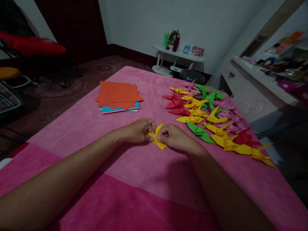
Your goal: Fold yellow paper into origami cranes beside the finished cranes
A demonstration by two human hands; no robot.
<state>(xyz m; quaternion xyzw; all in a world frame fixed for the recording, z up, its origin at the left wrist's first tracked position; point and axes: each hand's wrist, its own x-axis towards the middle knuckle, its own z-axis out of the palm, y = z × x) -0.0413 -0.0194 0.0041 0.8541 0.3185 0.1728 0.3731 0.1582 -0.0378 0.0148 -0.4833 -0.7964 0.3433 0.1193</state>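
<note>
Both my forearms [69,176] reach over pink cloth [136,171] while my left hand [139,131] and right hand [176,137] pinch one yellow paper [162,145], apparently to steady its folds, with one paper stack [118,91] beyond my fingers [166,129], and cranes [213,116] too overlapped to count, at least four red, rightward, seemingly kept clear.

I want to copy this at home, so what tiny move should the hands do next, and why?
Maybe the right hand should gently press the fold while the left hand steadies the yellow paper. Both hands pinch it near its middle, with flaps sticking out above and below, and the paper birds nearby have pointed wings.
</note>
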